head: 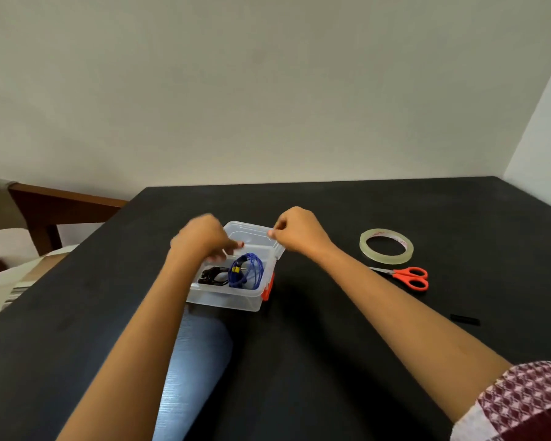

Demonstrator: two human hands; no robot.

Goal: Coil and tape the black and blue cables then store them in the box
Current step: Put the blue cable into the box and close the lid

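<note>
Gripping: right hand (299, 232) pinches edge of clear plastic lid (252, 233); left hand (201, 240) blurred, hold unreadable.
Cables: coiled blue cable (247, 270) and black cable (212, 275) inside clear plastic box (226, 300).
Surface: matte black table (331, 329); clear tape roll (386, 246), orange-handled scissors (404, 276) at right.
Room: beige wall (268, 90), brown wooden chair (61, 205) left.

Home: dark table (395, 205), wooden chair (61, 200)

The box (226, 302) sits mid-bench (331, 345), first cable (247, 270) inside, right of the second cable (212, 275), lid (252, 232) seemingly raised behind. Rightward lies the tape roll (385, 260), scissors (407, 276) just before it.
</note>
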